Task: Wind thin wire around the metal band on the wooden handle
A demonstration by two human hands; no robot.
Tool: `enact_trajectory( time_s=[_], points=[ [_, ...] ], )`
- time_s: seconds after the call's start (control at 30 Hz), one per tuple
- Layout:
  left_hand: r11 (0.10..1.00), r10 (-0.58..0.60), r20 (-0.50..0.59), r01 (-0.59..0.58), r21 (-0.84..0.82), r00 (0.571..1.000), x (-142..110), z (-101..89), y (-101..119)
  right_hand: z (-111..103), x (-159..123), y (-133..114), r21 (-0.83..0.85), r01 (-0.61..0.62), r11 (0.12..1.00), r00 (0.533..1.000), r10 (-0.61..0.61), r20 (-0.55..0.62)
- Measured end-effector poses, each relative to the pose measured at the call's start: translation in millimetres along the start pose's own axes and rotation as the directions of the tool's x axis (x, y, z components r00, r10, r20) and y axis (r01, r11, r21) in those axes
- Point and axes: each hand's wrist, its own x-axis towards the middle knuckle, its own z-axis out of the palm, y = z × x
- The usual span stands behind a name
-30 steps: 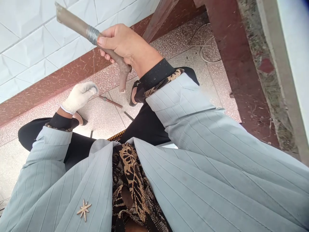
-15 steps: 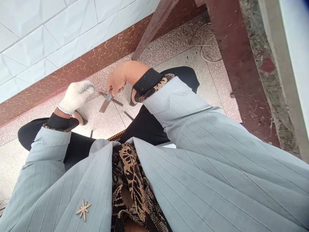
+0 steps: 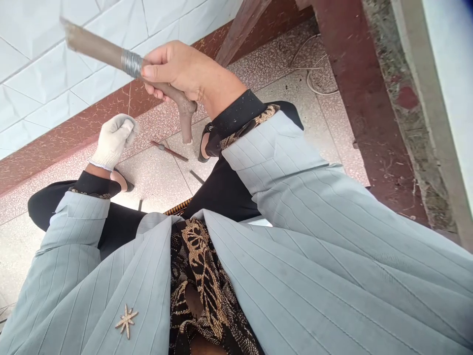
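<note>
My right hand (image 3: pixel 166 71) is raised, its bare fingers wrapped round a wire-bound wooden stick (image 3: pixel 94 47). The stick's flat brown end points up and left, grey wire circles its middle, and its other end bends down like a hook. At the lower left my left hand (image 3: pixel 115 140), in a white knitted glove, is closed with the thumb over the fingers. A thin line rises just above it; whether the fingers hold it is hard to see. On the floor between my feet lies a slim reddish-brown rod (image 3: pixel 173 152) with a small grey binding.
A dark strip (image 3: pixel 197 176) lies close to my right leg. White tiles (image 3: pixel 37 88) and a red-brown skirting (image 3: pixel 74 121) run along the wall ahead. A slanted wooden brace (image 3: pixel 240 32), a red-brown post (image 3: pixel 365 108) and a loose pale cable (image 3: pixel 310 84) are on the right.
My right hand has lifted the wire-bound wooden stick from near the floor, up and to the left. The slim rod stays on the floor. My left hand has turned slightly and stays closed.
</note>
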Motion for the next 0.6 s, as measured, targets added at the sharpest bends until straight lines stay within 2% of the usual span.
enact_trajectory(
  time_s=[0.03, 0.07, 0.1, 0.13, 0.17, 0.2, 0.23, 0.27, 0.37, 0.43, 0.53, 0.6],
  points=[
    [1.0, -0.01, 0.054, 0.008, 0.024, 0.998, -2.6, 2.6, 3.0, 2.0, 1.4, 0.7, -0.022, -0.03, 0.999, 0.997, 0.028, -0.077],
    [0.998, -0.015, 0.114, 0.007, 0.07, 0.993, -5.3, 4.5, 6.9, 3.7, 2.4, 1.4, -0.134, -0.06, 0.989, 0.991, 0.043, -0.125],
    [0.992, -0.016, 0.177, -0.007, 0.126, 0.984, -7.8, 5.8, 11.3, 5.1, 2.8, 1.9, -0.328, -0.089, 0.941, 0.989, 0.044, -0.141],
    [0.983, -0.015, 0.227, -0.027, 0.181, 0.974, -10.1, 6.4, 15.7, 6.5, 2.6, 2.2, -0.545, -0.109, 0.831, 0.991, 0.046, -0.129],
    [0.973, -0.008, 0.261, -0.052, 0.224, 0.965, -11.9, 6.3, 19.8, 7.9, 1.9, 2.5, -0.727, -0.105, 0.679, 0.994, 0.056, -0.091],
    [0.965, 0.003, 0.284, -0.077, 0.251, 0.959, -13.1, 5.8, 23.1, 9.6, 0.9, 2.9, -0.847, -0.084, 0.524, 0.995, 0.085, -0.046],
    [0.959, 0.012, 0.298, -0.095, 0.266, 0.954, -13.9, 5.1, 25.5, 11.6, -0.2, 3.6, -0.912, -0.058, 0.405, 0.992, 0.129, -0.006],
    [0.956, 0.017, 0.304, -0.105, 0.275, 0.952, -14.3, 4.2, 26.8, 13.7, -1.2, 4.6, -0.942, -0.042, 0.334, 0.983, 0.184, 0.022],
    [0.948, 0.011, 0.273, -0.098, 0.304, 0.962, -13.4, 0.9, 25.5, 19.0, -2.0, 9.7, -0.964, -0.016, 0.264, 0.923, 0.375, 0.087],
    [0.942, 0.002, 0.228, -0.078, 0.326, 0.974, -11.7, -2.0, 22.3, 20.3, -0.9, 13.7, -0.968, 0.032, 0.249, 0.841, 0.517, 0.161],
    [0.945, -0.003, 0.164, -0.051, 0.324, 0.987, -7.8, -7.2, 17.9, 19.2, 1.3, 17.1, -0.93, 0.107, 0.352, 0.69, 0.648, 0.324],
    [0.953, -0.01, 0.123, -0.028, 0.301, 0.992, -5.3, -9.8, 15.9, 16.6, 2.0, 16.4, -0.885, 0.127, 0.448, 0.624, 0.658, 0.422]
  ],
)
